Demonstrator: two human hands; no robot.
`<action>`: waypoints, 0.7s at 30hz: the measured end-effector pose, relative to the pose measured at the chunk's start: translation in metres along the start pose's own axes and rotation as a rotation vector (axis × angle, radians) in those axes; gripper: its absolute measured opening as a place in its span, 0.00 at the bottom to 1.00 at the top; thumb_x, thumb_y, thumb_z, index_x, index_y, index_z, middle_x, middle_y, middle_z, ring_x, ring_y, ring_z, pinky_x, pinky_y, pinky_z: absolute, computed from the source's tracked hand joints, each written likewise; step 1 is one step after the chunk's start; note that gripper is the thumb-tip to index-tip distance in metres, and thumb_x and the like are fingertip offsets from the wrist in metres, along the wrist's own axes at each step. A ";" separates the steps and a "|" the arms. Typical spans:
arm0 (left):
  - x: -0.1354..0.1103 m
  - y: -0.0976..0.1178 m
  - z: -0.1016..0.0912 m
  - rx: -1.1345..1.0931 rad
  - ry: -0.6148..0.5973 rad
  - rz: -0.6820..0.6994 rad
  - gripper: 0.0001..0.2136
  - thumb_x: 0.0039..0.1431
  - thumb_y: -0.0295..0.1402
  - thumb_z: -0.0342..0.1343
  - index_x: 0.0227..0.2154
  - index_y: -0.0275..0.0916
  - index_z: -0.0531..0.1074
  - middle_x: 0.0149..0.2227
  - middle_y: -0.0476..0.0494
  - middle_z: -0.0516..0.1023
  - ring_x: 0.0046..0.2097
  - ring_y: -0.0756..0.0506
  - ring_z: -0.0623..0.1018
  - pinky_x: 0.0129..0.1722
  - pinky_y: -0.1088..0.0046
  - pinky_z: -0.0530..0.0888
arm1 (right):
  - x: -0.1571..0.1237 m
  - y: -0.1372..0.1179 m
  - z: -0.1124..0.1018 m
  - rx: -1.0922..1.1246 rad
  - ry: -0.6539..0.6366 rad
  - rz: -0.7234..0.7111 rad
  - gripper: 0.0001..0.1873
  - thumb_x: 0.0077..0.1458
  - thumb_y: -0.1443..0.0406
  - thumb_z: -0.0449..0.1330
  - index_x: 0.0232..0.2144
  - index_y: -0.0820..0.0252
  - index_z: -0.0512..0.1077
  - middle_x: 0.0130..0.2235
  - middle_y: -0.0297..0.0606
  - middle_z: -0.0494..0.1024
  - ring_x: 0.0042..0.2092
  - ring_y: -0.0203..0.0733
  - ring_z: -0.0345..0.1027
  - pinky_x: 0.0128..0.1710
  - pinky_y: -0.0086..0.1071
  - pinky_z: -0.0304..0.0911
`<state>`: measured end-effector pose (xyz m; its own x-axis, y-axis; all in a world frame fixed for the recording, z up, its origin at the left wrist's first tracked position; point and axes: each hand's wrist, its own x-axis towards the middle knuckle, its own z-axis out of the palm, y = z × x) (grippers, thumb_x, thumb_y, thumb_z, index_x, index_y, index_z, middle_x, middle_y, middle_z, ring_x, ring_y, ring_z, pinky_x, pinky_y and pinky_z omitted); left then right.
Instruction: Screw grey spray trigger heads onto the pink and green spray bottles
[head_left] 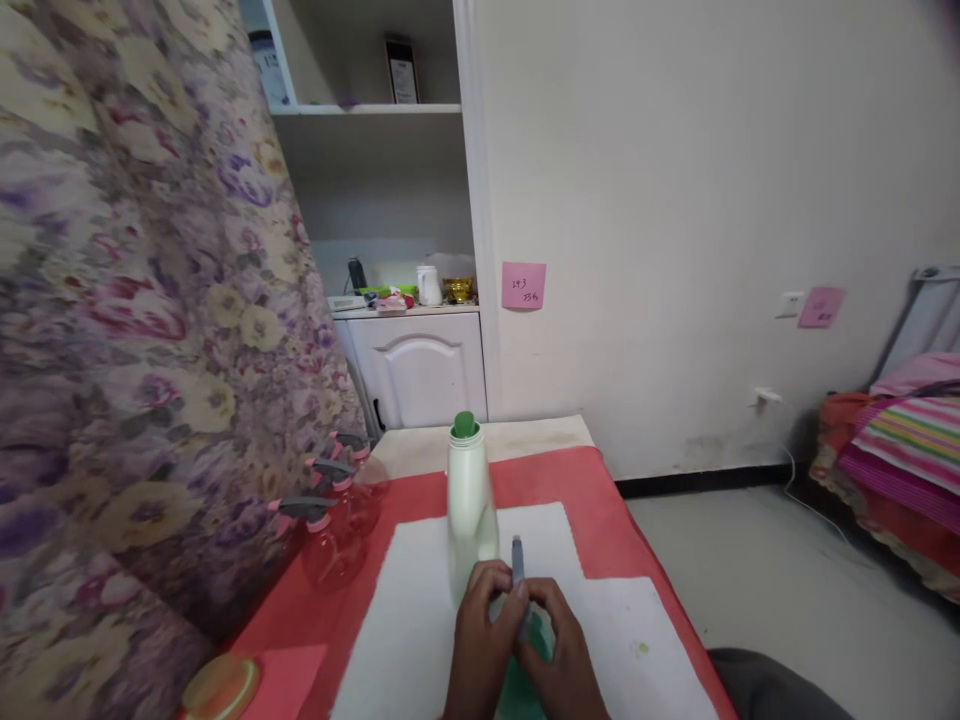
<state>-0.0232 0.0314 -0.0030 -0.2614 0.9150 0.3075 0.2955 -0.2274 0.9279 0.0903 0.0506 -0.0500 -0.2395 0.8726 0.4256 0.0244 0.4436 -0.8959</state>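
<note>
My left hand and my right hand meet low in the middle, fingers bent and closed around a slim grey piece that points up and away from me. Its lower part is hidden by my thumbs and fingers, and its exact kind does not show. Below and between my hands lies something green and partly see-through, mostly covered by them. Just beyond my left hand stands a pale green detergent bottle, upright, with its neck uncapped and a green pouring spout in the opening.
White paper lies on the red-covered table. Several clear pink spray bottles with grey triggers line the left side. A round gold lid lies at front left. A flowered curtain hangs along the left; a wall stands behind.
</note>
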 end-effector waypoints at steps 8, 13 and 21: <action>0.003 0.002 0.001 -0.037 -0.014 -0.025 0.12 0.56 0.42 0.55 0.23 0.41 0.66 0.34 0.46 0.70 0.39 0.43 0.73 0.41 0.67 0.70 | -0.005 0.009 -0.001 0.053 -0.055 -0.062 0.20 0.57 0.63 0.56 0.53 0.53 0.65 0.51 0.41 0.73 0.54 0.46 0.68 0.55 0.38 0.65; 0.002 0.009 -0.003 -0.094 -0.013 -0.096 0.15 0.55 0.47 0.56 0.24 0.41 0.66 0.31 0.48 0.71 0.35 0.45 0.72 0.36 0.70 0.69 | -0.020 0.044 0.004 0.015 0.054 0.034 0.40 0.37 0.72 0.65 0.56 0.55 0.63 0.54 0.42 0.71 0.57 0.52 0.65 0.59 0.43 0.61; 0.000 0.035 -0.009 -0.194 -0.075 -0.252 0.19 0.55 0.52 0.54 0.29 0.39 0.70 0.24 0.53 0.67 0.28 0.49 0.65 0.30 0.73 0.63 | -0.045 0.085 0.012 -0.049 0.077 0.108 0.51 0.26 0.78 0.61 0.58 0.54 0.62 0.56 0.42 0.70 0.58 0.58 0.64 0.58 0.46 0.63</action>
<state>-0.0213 0.0204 0.0317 -0.2335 0.9709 0.0536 0.0477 -0.0437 0.9979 0.0915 0.0468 -0.1470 -0.1579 0.9282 0.3368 0.0943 0.3537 -0.9306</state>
